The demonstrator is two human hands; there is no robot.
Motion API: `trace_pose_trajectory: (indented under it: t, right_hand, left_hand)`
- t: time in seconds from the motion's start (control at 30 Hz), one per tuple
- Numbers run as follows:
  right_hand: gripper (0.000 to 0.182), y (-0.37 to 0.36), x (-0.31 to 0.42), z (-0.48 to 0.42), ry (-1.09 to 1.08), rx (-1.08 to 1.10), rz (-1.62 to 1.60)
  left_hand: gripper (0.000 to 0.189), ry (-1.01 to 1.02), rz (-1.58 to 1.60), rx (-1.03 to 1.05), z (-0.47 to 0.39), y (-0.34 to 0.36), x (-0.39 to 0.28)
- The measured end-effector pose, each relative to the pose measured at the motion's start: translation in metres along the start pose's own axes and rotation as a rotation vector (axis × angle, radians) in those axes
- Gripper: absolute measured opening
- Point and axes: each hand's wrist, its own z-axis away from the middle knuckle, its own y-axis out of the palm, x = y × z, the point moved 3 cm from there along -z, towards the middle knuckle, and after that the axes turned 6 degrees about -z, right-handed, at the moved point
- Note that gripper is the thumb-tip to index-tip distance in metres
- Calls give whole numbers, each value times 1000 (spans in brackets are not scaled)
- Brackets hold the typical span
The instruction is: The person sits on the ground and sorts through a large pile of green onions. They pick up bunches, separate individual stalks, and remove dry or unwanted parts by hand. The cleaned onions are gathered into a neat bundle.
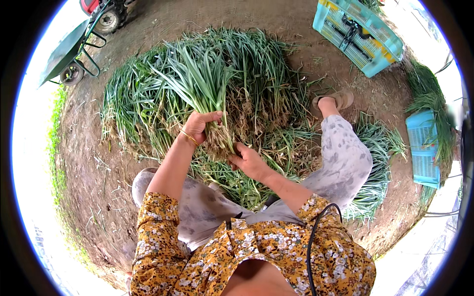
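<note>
My left hand (200, 127) is closed around the pale stems of a bunch of leafy green plants (203, 81), like scallions or garlic greens, just above their roots. The leaves fan up and away from me, and the brown, matted roots hang below the fist. At the right side of these roots, my right hand (247, 160) pinches a thin stem or root end between thumb and fingers. Behind the bunch lies a wide heap of the same plants (259, 55), with dry roots and yellowed leaves towards me. Loose green leaves (240, 185) cover the ground between my legs.
More plants (374, 148) lie beyond my right knee. A turquoise plastic crate (370, 59) stands at the upper right, and another blue crate (422, 148) with greens is at the far right. A green wheelbarrow (63, 53) and a red wheeled machine (107, 20) are at the upper left.
</note>
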Motion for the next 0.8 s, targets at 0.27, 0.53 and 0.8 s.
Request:
trace_pose_trajectory:
  t: [0.27, 0.53, 0.8]
  right_hand:
    - [26, 24, -1, -21, -63, 64, -255]
    - [40, -51, -3, -87, -23, -185, 171]
    - [30, -127, -82, -187, 186, -584, 582]
  left_hand:
    - [33, -146, 125, 180, 35, 3, 23]
    - [26, 493, 12, 77, 48, -4, -69]
    - [48, 380, 271, -91, 18, -68, -67]
